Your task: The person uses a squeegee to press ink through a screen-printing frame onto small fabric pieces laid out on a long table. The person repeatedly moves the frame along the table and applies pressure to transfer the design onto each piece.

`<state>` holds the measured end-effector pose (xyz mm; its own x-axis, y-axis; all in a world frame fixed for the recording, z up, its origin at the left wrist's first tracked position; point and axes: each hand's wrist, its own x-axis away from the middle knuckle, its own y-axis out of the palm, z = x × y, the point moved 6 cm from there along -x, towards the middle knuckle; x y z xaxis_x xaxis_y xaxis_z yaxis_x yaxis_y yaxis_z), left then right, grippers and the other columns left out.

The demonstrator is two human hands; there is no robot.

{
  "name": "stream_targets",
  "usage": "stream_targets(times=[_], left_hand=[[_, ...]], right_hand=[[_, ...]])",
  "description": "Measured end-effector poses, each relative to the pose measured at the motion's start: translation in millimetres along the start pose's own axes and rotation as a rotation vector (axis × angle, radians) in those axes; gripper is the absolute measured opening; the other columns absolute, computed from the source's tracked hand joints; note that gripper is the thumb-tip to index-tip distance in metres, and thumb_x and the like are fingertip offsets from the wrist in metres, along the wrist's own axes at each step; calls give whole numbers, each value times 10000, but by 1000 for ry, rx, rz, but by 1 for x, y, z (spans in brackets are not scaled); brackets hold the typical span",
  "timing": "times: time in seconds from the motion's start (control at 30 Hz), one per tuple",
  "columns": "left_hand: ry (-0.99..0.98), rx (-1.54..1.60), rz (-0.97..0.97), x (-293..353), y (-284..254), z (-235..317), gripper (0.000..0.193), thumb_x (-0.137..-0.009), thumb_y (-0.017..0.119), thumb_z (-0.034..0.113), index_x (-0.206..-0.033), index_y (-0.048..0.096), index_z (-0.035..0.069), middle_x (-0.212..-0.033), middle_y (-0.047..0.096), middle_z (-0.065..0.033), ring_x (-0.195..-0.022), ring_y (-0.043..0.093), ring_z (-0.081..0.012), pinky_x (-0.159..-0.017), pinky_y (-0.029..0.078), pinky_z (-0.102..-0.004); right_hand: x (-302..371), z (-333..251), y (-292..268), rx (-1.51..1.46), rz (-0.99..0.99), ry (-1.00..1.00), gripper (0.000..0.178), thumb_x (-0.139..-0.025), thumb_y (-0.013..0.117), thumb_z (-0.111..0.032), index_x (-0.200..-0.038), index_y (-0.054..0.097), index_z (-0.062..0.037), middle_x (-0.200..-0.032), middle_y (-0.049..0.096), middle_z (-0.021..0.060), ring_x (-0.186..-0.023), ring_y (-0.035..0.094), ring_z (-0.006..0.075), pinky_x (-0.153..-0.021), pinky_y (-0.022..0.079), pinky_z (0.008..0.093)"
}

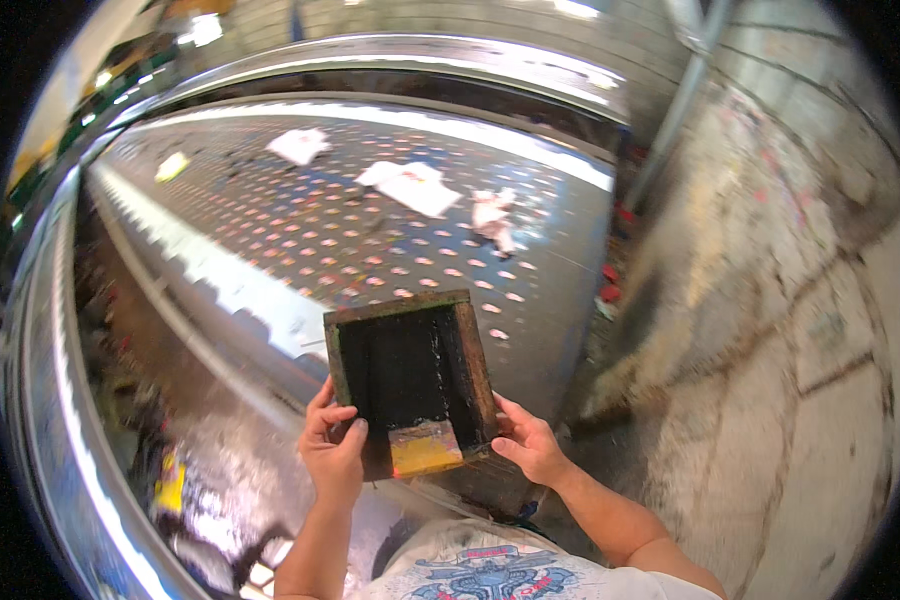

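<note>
I hold a dark rectangular framed screen point(407, 370) with a worn wooden rim, tilted up over a big shiny metal table point(220, 270). My left hand point(332, 455) grips the frame's lower left corner, thumb on its face. My right hand point(526, 443) grips the lower right edge. A yellow and orange squeegee-like block point(425, 452) sits against the frame's near edge, between my hands.
The metal table has rows of pale spots point(370, 240) and some white sheets point(410, 187) and a crumpled cloth point(494, 217) lying on it. A metal pole point(675, 110) stands at the right. Stained concrete floor point(790, 330) spreads to the right.
</note>
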<state>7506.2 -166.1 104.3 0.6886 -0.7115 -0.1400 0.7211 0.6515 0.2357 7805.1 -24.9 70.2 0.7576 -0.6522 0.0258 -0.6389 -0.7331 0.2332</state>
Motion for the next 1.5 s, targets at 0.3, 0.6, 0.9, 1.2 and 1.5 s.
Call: stream_targets(times=[0.3, 0.6, 0.9, 1.2, 1.5], left_hand=[[43, -185, 612, 194, -52, 42, 100, -1090, 742, 4, -991, 757, 16, -1728, 572, -226, -1618, 530, -289, -1263, 449, -424], [94, -235, 953, 312, -63, 30, 321, -1179, 688, 195, -982, 813, -25, -1646, 650, -244, -1573, 555, -310, -1261, 430, -477], [117, -235, 1080, 288, 13, 1, 234, -1156, 708, 128, -965, 760, 4, -1689, 601, -260, -1457, 602, -244, -1183, 484, -405], [150, -210, 1076, 159, 210, -56, 120, -1033, 829, 36, -952, 749, 0, -1680, 597, -295, -1553, 594, -322, -1263, 442, -446], [199, -275, 1090, 88, 291, -57, 85, -1070, 776, 41, -999, 810, 10, -1637, 636, -270, -1570, 579, -364, -1277, 434, -506]], right_hand=[[19, 37, 49, -167, -515, 241, 891, -1122, 784, -122, -1847, 281, -1, -1628, 630, 114, -1433, 612, 187, -1219, 490, 363], [41, 47, 88, -86, -774, 315, 821, -1157, 684, -35, -1860, 260, -23, -1634, 619, 118, -1411, 619, 193, -1174, 504, 368], [-19, 39, 17, 12, -847, 346, 790, -1146, 705, -25, -1846, 338, -42, -1596, 631, 125, -1379, 620, 182, -1178, 510, 360], [-135, -15, -182, -33, -831, 316, 792, -1107, 765, -44, -1816, 411, -42, -1484, 687, 64, -1286, 651, 148, -1105, 529, 322], [-198, -31, -268, -50, -795, 327, 798, -1076, 841, -67, -1794, 492, -93, -1401, 667, 4, -1217, 622, 116, -1068, 538, 308]])
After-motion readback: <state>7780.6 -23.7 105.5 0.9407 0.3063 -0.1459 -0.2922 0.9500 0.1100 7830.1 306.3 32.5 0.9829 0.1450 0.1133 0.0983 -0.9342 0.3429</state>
